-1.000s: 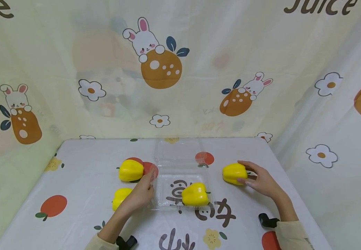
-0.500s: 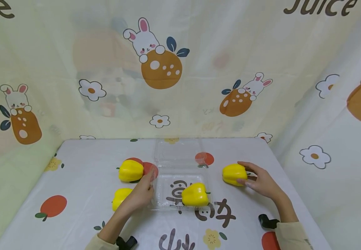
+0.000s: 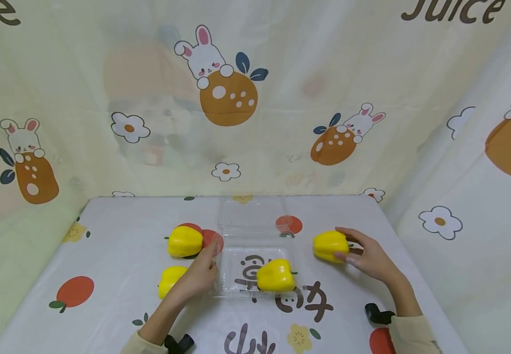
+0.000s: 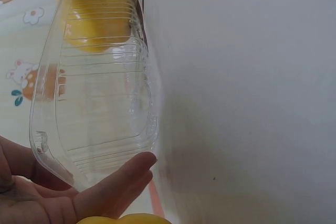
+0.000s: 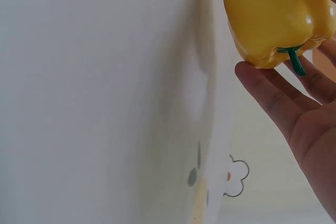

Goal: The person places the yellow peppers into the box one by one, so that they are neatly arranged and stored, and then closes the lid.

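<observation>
My right hand (image 3: pixel 368 255) grips a yellow bell pepper (image 3: pixel 331 246) at its stem end, right of the container. In the right wrist view, thumb and fingers flank this bell pepper (image 5: pixel 273 14), its green stem facing the palm. At the left side of a clear plastic clamshell container (image 3: pixel 233 290), my left hand (image 3: pixel 199 273) holds the edge. The left wrist view has that hand (image 4: pixel 79 195) at the container's near corner (image 4: pixel 105 145). Inside the base, to the right, lies another bell pepper (image 3: pixel 276 275). The container's lid (image 3: pixel 251 214) is folded back, away from me.
Two more yellow bell peppers lie left of the container: one farther back (image 3: pixel 185 241), the other (image 3: pixel 171 281) partly hidden by my left forearm. Black devices are at both wrists, the right one (image 3: pixel 378 313) beside the sleeve. A patterned cloth (image 3: pixel 149 88) hangs behind the table.
My right hand and its bell pepper have shifted very slightly left. The left hand stays at the container. The hanging cloth on the right has drifted left.
</observation>
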### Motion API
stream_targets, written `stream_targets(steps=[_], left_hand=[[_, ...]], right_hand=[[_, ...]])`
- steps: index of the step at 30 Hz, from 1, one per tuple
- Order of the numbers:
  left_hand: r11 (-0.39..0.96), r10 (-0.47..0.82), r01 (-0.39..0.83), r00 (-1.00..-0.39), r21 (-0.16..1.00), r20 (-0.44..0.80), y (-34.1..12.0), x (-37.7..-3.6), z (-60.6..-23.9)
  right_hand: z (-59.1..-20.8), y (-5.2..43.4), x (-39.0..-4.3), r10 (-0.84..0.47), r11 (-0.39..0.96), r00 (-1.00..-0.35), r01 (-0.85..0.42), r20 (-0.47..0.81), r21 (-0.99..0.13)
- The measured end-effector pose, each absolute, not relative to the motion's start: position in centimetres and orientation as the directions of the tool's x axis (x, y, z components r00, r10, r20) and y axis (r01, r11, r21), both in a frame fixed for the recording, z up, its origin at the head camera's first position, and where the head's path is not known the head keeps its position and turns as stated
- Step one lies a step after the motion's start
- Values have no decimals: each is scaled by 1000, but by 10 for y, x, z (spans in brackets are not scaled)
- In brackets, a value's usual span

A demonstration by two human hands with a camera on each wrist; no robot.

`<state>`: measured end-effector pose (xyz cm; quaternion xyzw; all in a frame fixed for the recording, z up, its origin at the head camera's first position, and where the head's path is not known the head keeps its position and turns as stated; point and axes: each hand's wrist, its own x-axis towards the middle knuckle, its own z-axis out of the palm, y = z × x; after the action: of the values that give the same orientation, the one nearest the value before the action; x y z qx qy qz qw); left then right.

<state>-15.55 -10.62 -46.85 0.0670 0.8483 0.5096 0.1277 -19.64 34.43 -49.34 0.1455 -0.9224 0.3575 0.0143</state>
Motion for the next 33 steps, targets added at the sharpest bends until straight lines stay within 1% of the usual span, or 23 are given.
stream_targets(steps=[11, 24, 33], left_hand=[[478, 235, -26, -960, 878, -156, -106, -156, -468], [467, 245, -20, -958, 884, -151, -106, -156, -469], [461, 240, -29, -958, 887, -156, -106, -155, -469]], right_hand=[[-473, 331, -195, -261, 702, -954, -291, 145, -650], [-461, 311, -190, -297, 671, -936, -346, 190, -656], [-453, 293, -189, -312, 659, -932, -352, 184, -665]])
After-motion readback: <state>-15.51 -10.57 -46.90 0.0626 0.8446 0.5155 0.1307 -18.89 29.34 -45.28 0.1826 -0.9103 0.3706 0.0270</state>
